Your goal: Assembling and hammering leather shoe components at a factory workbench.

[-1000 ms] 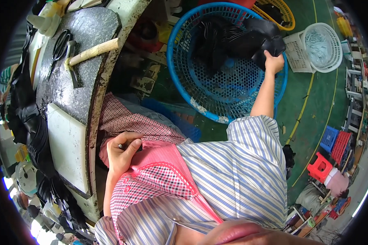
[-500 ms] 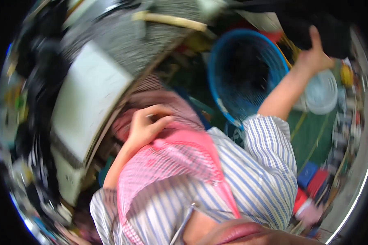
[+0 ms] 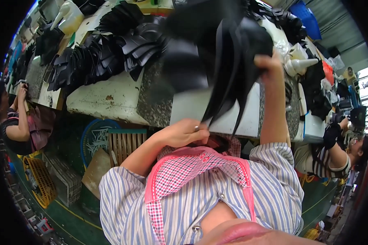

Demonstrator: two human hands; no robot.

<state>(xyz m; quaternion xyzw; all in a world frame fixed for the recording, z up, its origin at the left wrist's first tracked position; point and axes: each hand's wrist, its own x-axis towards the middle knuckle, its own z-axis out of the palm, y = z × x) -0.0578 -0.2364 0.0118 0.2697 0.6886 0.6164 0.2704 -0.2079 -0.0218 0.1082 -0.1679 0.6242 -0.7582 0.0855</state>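
Observation:
A fanned bundle of thin black leather-like pieces (image 3: 229, 69) hangs over the table, smeared by motion in places. My right hand (image 3: 270, 65) grips it along its right side, thumb and some fingers showing. Pointed lower ends of the pieces dangle over a white board (image 3: 192, 108) at the table's front edge. Close to my apron (image 3: 180, 171), just in front of that board, my left hand (image 3: 190, 132) is closed with its fingers curled and a ring on one of them. Whatever it may hold is hidden.
Overlapping rows of black pieces (image 3: 106, 57) cover the table's left part. White nozzle bottles (image 3: 300, 65) stand right, another bottle (image 3: 69, 18) far left. Below left are a blue basket (image 3: 86, 143), a slatted wooden stool (image 3: 129, 143) and a yellow crate (image 3: 39, 179). Co-workers sit on both sides.
My view has swung from the floor and blue basket to the table. My right hand, formerly stretched out beside a dark shape, now holds the black pieces above the board. My left hand stays by the apron.

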